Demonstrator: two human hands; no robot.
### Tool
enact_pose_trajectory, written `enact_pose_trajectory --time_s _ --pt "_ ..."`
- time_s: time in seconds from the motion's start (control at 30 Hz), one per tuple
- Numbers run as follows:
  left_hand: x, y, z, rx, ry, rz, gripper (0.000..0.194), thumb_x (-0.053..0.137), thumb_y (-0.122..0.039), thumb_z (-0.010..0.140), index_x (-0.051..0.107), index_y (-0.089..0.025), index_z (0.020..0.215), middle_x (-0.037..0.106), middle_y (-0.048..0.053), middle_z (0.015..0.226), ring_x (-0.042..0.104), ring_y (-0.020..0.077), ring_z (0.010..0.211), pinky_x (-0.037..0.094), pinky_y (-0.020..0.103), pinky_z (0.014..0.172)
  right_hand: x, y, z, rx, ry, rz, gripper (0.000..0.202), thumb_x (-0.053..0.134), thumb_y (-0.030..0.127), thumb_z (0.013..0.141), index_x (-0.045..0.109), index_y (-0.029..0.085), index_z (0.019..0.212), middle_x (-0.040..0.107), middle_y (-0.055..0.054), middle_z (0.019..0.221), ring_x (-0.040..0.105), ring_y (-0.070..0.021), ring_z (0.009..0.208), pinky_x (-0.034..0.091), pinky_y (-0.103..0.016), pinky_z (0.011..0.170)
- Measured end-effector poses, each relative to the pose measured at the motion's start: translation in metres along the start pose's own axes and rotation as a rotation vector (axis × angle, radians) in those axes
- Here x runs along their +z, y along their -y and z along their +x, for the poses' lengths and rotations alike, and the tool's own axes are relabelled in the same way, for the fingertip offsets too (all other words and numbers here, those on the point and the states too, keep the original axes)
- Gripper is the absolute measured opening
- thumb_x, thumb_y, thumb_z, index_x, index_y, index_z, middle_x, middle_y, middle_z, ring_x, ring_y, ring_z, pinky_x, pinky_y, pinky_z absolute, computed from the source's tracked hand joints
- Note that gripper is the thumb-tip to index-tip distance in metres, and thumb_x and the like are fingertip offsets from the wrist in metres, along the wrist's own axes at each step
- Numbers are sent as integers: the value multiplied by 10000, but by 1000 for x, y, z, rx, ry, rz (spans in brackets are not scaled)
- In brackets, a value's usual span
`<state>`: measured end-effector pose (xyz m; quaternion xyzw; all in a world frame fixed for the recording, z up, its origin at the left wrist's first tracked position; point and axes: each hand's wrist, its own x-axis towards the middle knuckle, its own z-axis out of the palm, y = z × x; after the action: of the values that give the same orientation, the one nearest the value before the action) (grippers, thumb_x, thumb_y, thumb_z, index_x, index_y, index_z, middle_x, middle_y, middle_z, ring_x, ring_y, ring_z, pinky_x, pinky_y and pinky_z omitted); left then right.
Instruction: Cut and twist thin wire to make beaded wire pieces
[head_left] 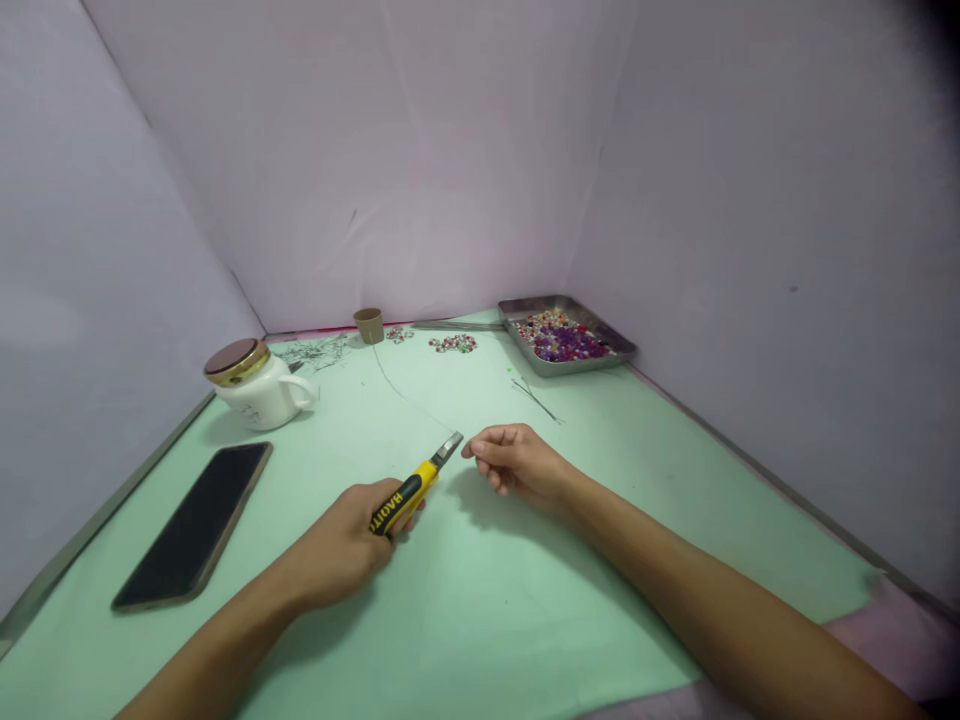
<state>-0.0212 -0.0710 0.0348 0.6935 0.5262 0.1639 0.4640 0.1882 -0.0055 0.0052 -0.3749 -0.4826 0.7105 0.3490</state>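
Note:
My left hand (356, 535) is wrapped round the yellow and black handles of pliers (412, 492). Their metal jaws point up and to the right, toward my other hand. A thin wire (397, 391) runs from near the small brown cup (369, 326) across the table to the jaw tips; whether the jaws grip it I cannot tell. Just right of the jaws, my right hand (517, 462) is closed in a pinch of thumb and forefinger. Anything between those fingertips is too small to make out.
Beads fill part of a metal tray (577, 370) at the back right. Bead rings (453, 344) and short wires (536, 400) lie on the green table (420, 640). At left are a lidded white mug (259, 393), a phone (196, 525) and a wire heap (319, 351). Walls enclose the table.

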Motion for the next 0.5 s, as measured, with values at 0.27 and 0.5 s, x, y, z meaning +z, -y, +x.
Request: enact_pose_trajectory --time_s 0.27,0.5 --pt "-8 -2 1 3 21 -190 229 351 -36 467 341 -189 636 418 -33 660 321 96 572 235 222 476 2 2 -1 -64 -92 -107 109 587 219 642 592 111 659 517 41 464 420 -33 332 339 -146 305" --pt "-5 -5 1 -29 15 -191 221 351 -49 451 349 -192 619 403 -36 597 380 116 585 280 227 497 3 3 -3 -59 -107 -157 109 566 213 649 593 109 666 521 38 474 429 -33 342 350 -147 320"
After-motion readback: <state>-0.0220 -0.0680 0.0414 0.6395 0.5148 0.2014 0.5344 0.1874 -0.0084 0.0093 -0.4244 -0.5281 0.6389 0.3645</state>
